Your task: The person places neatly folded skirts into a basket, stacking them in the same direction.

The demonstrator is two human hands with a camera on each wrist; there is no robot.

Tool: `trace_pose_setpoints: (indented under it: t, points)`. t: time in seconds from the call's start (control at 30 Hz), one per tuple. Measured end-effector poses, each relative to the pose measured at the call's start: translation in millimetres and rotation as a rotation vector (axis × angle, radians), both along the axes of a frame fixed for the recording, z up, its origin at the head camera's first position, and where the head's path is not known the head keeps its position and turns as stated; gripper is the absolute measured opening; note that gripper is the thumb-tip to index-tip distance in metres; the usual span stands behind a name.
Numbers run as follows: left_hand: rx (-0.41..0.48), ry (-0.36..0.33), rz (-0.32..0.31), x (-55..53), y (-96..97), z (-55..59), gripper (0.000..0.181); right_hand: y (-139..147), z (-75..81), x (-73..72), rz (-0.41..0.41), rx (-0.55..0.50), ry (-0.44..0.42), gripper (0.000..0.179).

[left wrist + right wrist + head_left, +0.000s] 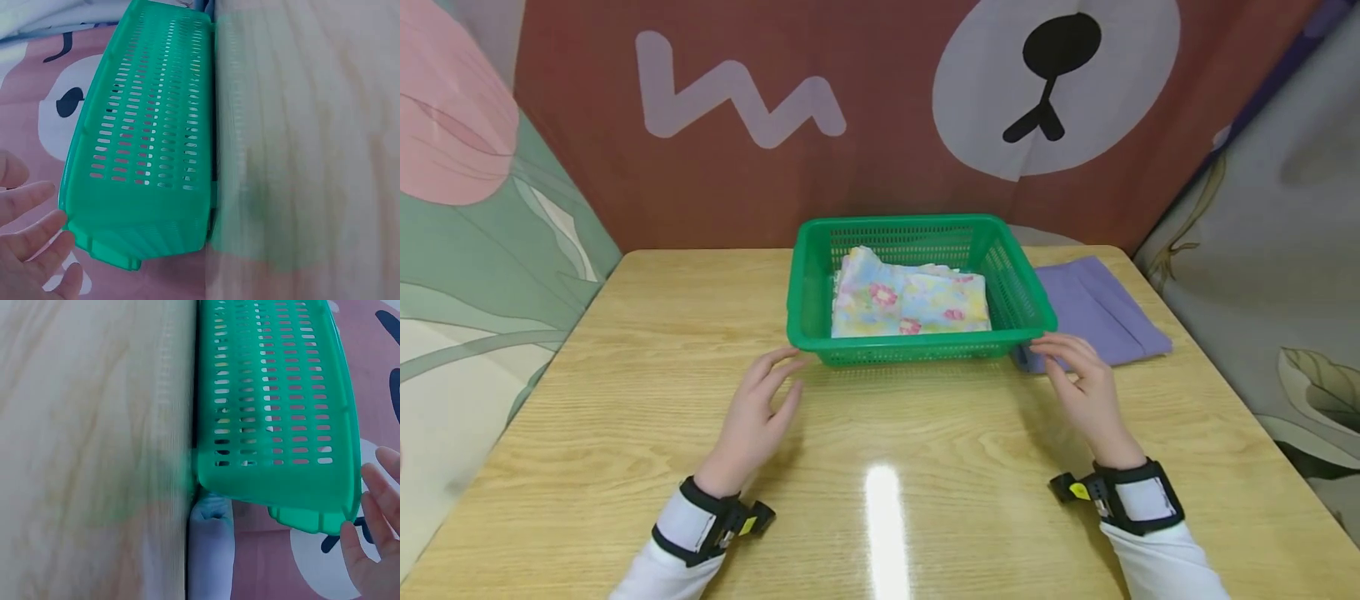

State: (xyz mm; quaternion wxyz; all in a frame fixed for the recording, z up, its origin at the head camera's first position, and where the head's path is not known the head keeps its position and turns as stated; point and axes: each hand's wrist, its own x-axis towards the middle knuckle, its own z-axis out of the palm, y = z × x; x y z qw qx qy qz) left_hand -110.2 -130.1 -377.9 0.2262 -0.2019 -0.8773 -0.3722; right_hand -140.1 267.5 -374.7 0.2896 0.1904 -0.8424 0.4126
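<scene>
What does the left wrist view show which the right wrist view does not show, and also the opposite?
Only the left wrist view shows the left hand, by one near corner of the green basket. Only the right wrist view shows the right hand, by the other near corner, and plainly shows the folded purple cloth. Both share the slotted basket wall, the wooden table and the printed backdrop behind.

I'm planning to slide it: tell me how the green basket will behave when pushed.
The green basket looks like thin, perforated plastic, so probably light and fairly stiff. Its broad, low shape should resist tipping. On the glossy table it may slide, though the purple cloth at its right end could drag.
</scene>
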Motion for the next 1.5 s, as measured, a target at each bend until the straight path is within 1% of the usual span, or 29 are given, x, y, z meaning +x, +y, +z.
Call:
trace_pose_setpoints:
  t: [0.1, 0.17, 0.3, 0.33, 0.4, 0.5, 0.7, 0.87, 1.0, 1.1, 1.2, 1.27, 1.37, 1.5]
  points:
    - [-0.02, -0.047, 0.003, 1.1, -3.1, -1.0, 0.026, 3, -1.7, 2.0, -0.008, 0.028, -0.071, 0.022]
    - [-0.041, -0.091, -0.002, 1.5, -6.3, -2.0, 0.026, 4, -3.6, 3.2, -0.009, 0.069, -0.155, 0.019]
    - [-0.096, -0.184, -0.018, -1.2, -15.7, -4.9, 0.027, 8, -6.6, 4.3, 0.021, 0.185, -0.34, 0.021]
    - [-0.108, -0.207, -0.019, -2.3, -18.3, -5.8, 0.027, 9, -7.2, 4.3, 0.033, 0.205, -0.376, 0.022]
    - [-0.128, -0.25, -0.015, -4.6, -23.0, -7.4, 0.028, 10, -8.3, 3.8, 0.058, 0.235, -0.421, 0.023]
    - [-0.156, -0.287, 0.0, -6.9, -29.1, -8.8, 0.03, 13, -11.6, 3.1, 0.083, 0.25, -0.441, 0.022]
    - [-0.222, -0.297, 0.043, -8.8, -38.9, -11.1, 0.03, 16, -19.3, 2.4, 0.108, 0.281, -0.457, 0.021]
    - [-0.271, -0.339, 0.061, -8.9, -41.7, -13.4, 0.034, 16, -25.1, 1.6, 0.143, 0.33, -0.473, 0.023]
    - [-0.306, -0.364, 0.067, -8.9, -43.2, -16.5, 0.038, 17, -27.6, 0.4, 0.133, 0.38, -0.503, 0.026]
    - [-0.329, -0.398, 0.06, -8.7, -43.7, -18.6, 0.042, 19, -28.0, 0.4, 0.123, 0.41, -0.515, 0.028]
    - [-0.366, -0.447, 0.038, -6.9, -42.9, -19.1, 0.046, 20, -28.2, 0.7, 0.131, 0.435, -0.512, 0.03]
    - [-0.393, -0.468, 0.022, -5.7, -42.5, -19.4, 0.048, 21, -28.8, 0.6, 0.143, 0.448, -0.518, 0.031]
    - [-0.418, -0.486, 0.015, -4.7, -42.4, -19.9, 0.051, 22, -29.9, 0.5, 0.147, 0.464, -0.531, 0.034]
    - [-0.413, -0.488, 0.015, -4.3, -42.6, -20.0, 0.051, 22, -30.2, 0.2, 0.149, 0.486, -0.534, 0.036]
